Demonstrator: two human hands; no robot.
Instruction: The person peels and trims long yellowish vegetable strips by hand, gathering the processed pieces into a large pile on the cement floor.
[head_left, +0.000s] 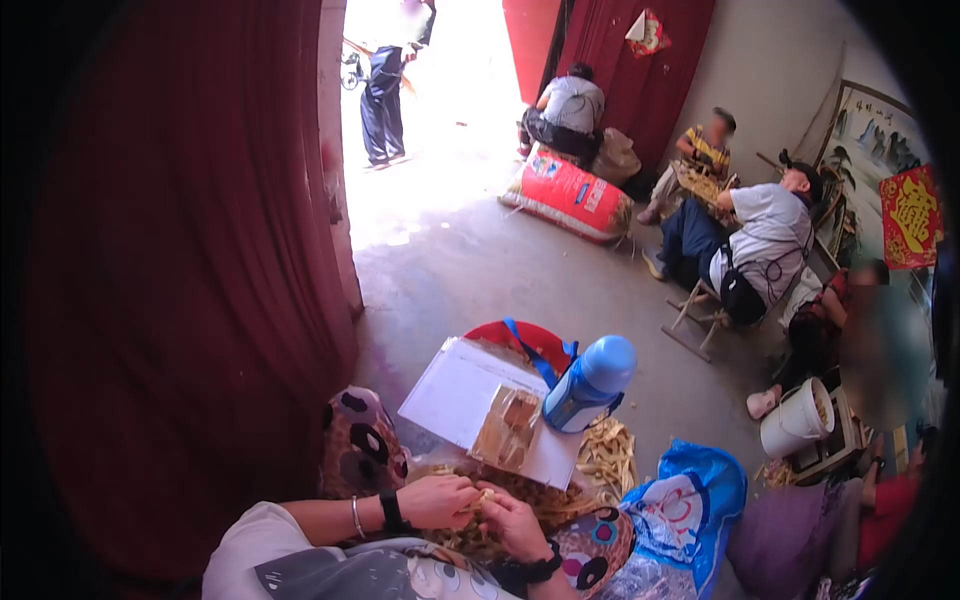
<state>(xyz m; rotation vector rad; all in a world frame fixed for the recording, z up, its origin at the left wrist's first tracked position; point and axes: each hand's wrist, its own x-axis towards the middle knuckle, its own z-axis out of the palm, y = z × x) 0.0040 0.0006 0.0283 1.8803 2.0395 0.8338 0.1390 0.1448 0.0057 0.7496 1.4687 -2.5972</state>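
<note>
Small pale strip of husk-like fibre [484,494] pinched between both hands, low in the lap, right over a heap of tan woven or plaited material [545,505] – held close to the body, likely so loose ends drop onto the heap rather than the floor

Left hand [440,500]: fingers curled in, closed on the strip's near end; bracelet and dark wristband on that wrist
Right hand [512,520]: fingers bent, tips meeting the left hand's at the strip, closed on its other end; dark band on the wrist. Exact grip too small to make out

Lap covered by a spotted patterned cloth [362,445], spreading to both sides – serves as catch-all under the work

Just beyond the hands, toward the far edge of the lap: white flat board [455,390] with a clear packet [507,425] lying on it, a blue bottle [590,382] tipped against a red bag [525,338]; kept within reach

Bundle of pale dry husks [607,455] on the floor beside the board, blue printed sack [680,505] at the right

Farther off: white bucket [797,415], other seated people bent over similar material, red curtain [180,280] along the left by the bright doorway
</note>
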